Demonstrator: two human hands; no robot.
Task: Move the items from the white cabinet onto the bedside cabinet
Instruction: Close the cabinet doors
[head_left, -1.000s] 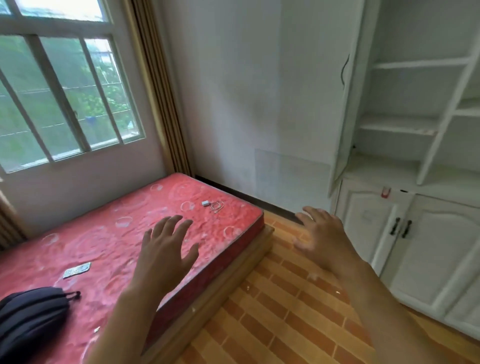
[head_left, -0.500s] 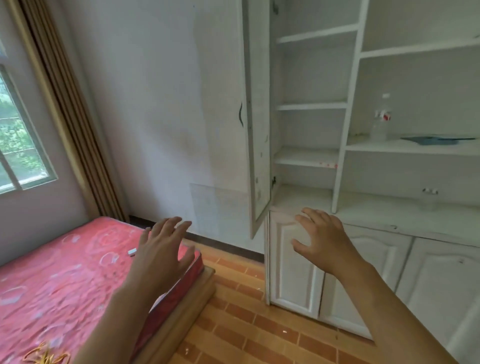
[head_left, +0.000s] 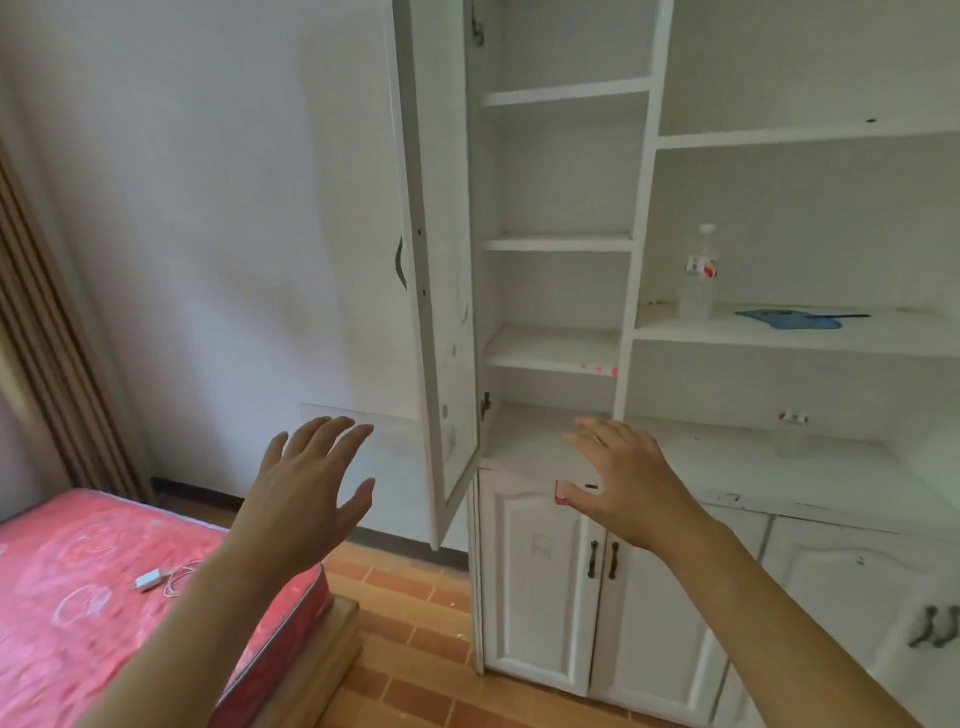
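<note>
The white cabinet (head_left: 639, 249) fills the right half of the view, with open shelves and a tall door (head_left: 441, 291) swung open. On its right middle shelf stand a clear plastic bottle (head_left: 698, 275) and a flat blue item (head_left: 789, 318). A small clear bottle (head_left: 790, 434) sits on the counter ledge below. My left hand (head_left: 306, 488) and my right hand (head_left: 623, 483) are both raised in front of me with fingers spread, holding nothing. The right hand hovers before the counter edge. No bedside cabinet is in view.
A bed with a red mattress (head_left: 78, 582) lies at the lower left, with a white charger and cable (head_left: 156, 578) on it. Brown curtains (head_left: 47, 332) hang at the left. Lower cabinet doors (head_left: 540, 587) are closed. Orange tiled floor (head_left: 415, 649) runs between bed and cabinet.
The view has swung right from the window and bed toward the white cabinet and come closer to it. Both hands stay raised and spread, holding nothing.
</note>
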